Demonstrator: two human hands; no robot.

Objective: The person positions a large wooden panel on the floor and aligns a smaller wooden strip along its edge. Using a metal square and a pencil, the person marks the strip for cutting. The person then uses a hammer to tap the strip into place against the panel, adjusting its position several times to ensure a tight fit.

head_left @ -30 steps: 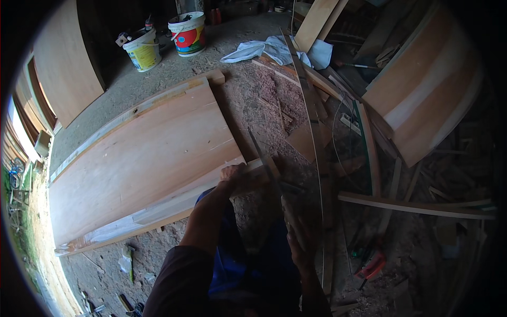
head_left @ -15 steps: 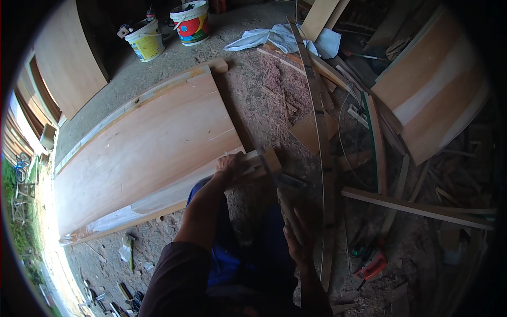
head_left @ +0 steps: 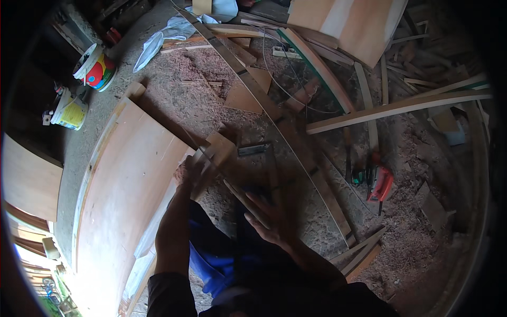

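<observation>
A large pale wooden panel (head_left: 129, 153), framed along its edges, lies low at my left. My left hand (head_left: 185, 170) is closed over the wooden strip at the panel's near corner, its fingers partly blurred. Beside it juts the squared end of a wooden block (head_left: 222, 148). In my right hand (head_left: 264, 219) lies the long handle of a saw (head_left: 244, 201), its fingers only loosely around it. The thin blade slants up and left across the wood just right of my left hand. Where its teeth meet the wood is too blurred to tell.
A dark L-shaped tool (head_left: 253, 149) lies beyond the block. A long banded strip (head_left: 285, 127) crosses the shavings-strewn floor. To the right are a red power tool (head_left: 381, 184) and a wooden batten (head_left: 396, 112). Two buckets (head_left: 99, 68) stand at the far left.
The view has swung to the right, so the panel and buckets sit further left. My left hand stays on the strip by the corner; the saw stays in my right hand, its blade across the wood.
</observation>
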